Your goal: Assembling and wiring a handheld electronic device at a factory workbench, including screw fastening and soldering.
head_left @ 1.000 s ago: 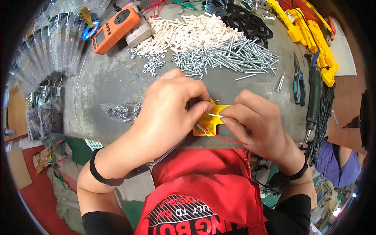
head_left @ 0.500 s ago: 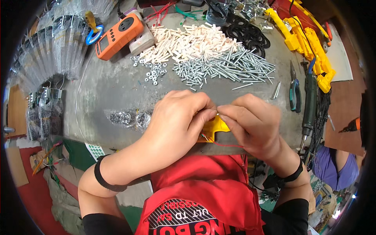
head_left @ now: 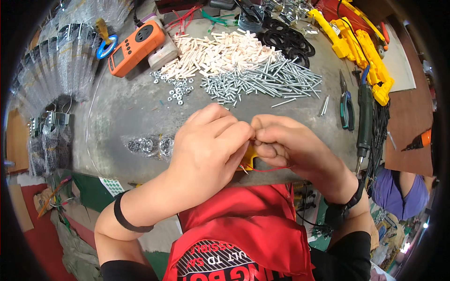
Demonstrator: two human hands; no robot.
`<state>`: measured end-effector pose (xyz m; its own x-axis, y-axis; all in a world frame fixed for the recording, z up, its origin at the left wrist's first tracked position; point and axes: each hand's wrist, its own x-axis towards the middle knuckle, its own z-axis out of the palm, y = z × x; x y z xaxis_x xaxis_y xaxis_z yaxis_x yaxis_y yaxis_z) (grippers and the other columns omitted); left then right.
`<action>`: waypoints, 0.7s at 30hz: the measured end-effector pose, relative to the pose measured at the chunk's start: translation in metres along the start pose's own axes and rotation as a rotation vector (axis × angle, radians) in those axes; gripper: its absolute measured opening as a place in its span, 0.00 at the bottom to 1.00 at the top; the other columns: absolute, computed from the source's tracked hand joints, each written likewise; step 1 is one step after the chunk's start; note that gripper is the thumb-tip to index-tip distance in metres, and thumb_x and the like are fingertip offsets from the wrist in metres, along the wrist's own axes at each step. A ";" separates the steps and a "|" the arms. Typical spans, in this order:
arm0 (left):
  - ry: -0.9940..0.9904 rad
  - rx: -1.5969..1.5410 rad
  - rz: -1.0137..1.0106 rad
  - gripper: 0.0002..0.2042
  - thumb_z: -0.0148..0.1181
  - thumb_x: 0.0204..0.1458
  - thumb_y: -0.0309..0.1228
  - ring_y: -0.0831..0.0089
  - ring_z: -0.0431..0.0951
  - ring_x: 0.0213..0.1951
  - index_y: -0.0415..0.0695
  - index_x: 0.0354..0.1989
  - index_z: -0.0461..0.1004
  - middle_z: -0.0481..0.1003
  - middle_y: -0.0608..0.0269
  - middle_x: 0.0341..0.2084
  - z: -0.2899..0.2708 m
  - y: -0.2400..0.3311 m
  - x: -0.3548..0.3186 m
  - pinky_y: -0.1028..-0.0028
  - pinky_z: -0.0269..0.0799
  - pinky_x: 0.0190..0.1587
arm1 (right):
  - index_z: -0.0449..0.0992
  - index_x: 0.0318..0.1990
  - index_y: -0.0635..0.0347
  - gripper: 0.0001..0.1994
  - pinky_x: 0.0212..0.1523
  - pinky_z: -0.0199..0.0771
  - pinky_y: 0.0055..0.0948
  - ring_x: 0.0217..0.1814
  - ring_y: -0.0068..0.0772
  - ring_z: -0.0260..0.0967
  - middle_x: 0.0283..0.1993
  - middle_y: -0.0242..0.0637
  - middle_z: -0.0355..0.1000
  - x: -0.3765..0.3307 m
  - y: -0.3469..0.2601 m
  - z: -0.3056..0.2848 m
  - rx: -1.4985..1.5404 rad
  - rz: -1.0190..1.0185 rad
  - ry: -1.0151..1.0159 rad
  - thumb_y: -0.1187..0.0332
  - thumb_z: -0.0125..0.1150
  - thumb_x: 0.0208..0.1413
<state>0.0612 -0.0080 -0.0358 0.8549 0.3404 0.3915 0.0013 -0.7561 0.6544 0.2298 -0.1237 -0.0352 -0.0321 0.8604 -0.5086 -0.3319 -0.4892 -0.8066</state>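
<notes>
My left hand and my right hand meet at the fingertips over the table's near edge. Both are closed in a pinch, and whatever sits between the fingers is too small and covered to make out. Below them a yellow plastic part shows only in part, the rest hidden behind my left hand. A thin red wire runs from that part toward the underside of my right hand. Beside my left hand lie round clear pieces in plastic wrap.
Beyond my hands lie heaps of silver screws, pale short tubes and nuts. An orange meter stands far left. Pliers, a soldering iron and yellow housings line the right.
My right hand has turned, its fingers curling in more against my left fingertips. Less of the yellow part shows. The whole view has shifted slightly.
</notes>
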 end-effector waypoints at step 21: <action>-0.073 -0.325 -0.342 0.05 0.63 0.43 0.19 0.62 0.74 0.31 0.39 0.29 0.76 0.76 0.59 0.27 -0.004 0.000 0.004 0.68 0.70 0.37 | 0.71 0.40 0.60 0.10 0.24 0.67 0.29 0.23 0.25 0.68 0.24 0.36 0.66 -0.003 0.004 -0.001 -1.049 -0.913 0.296 0.76 0.65 0.53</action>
<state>0.0623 -0.0043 -0.0313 0.8679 0.4903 0.0794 0.1366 -0.3893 0.9109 0.2297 -0.1287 -0.0376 0.0480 0.9295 0.3656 0.7176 0.2225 -0.6599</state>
